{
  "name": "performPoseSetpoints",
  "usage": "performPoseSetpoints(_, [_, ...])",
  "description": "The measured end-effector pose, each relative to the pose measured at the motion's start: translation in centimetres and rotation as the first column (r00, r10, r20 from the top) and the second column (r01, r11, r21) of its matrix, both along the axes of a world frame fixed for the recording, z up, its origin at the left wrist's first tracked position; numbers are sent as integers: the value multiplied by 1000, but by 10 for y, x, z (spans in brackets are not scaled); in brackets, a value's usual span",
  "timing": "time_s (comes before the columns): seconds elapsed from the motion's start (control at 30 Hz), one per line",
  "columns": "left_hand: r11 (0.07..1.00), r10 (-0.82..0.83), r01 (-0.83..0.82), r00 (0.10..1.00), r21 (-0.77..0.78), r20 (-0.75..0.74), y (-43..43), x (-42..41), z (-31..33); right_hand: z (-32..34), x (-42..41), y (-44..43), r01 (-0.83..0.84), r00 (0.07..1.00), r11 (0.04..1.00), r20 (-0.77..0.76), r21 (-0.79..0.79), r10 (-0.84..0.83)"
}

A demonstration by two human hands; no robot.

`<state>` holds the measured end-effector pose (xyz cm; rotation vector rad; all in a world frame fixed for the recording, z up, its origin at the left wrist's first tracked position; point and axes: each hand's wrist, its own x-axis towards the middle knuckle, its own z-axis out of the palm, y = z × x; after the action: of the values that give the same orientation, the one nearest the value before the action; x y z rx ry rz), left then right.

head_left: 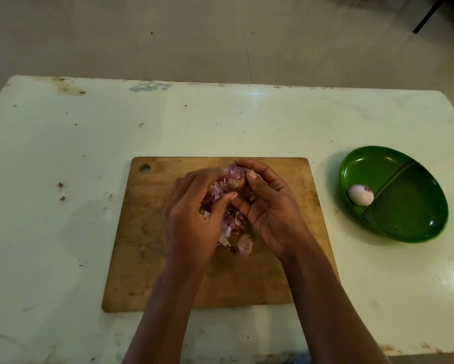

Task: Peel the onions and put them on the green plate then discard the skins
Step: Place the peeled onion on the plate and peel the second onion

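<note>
Together, the left hand (191,222) and right hand (273,214) cup a heap of onion skins (233,172) between them above the cutting board (141,245), fingers curled round it; one peeled onion (360,195) lies on the green plate (409,206), well right of both hands.

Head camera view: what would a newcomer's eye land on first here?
First, the two bare hands in the middle: the left hand and right hand cup a heap of purple onion skins between them, over a worn wooden cutting board. Next comes the bright green plate at the right of the pale table, with one peeled onion lying against its divider.
</note>
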<state>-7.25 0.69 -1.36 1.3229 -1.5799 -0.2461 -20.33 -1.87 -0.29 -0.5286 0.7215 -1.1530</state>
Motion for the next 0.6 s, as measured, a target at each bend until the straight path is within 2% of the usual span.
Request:
performPoseSetpoints(0.23, [999,45,-45,999,24,4,3,-1,5,-2,2,0,-43,998,998,-57,-47,40])
performPoseSetpoints(0.4, [990,81,-83,996,113,22,3,-1,4,-6,3,0,-30,986,996,-164,-88,15])
performPoseSetpoints(0.6, [990,85,-90,995,105,56,4,-3,6,-8,3,0,-30,978,995,-207,-98,10])
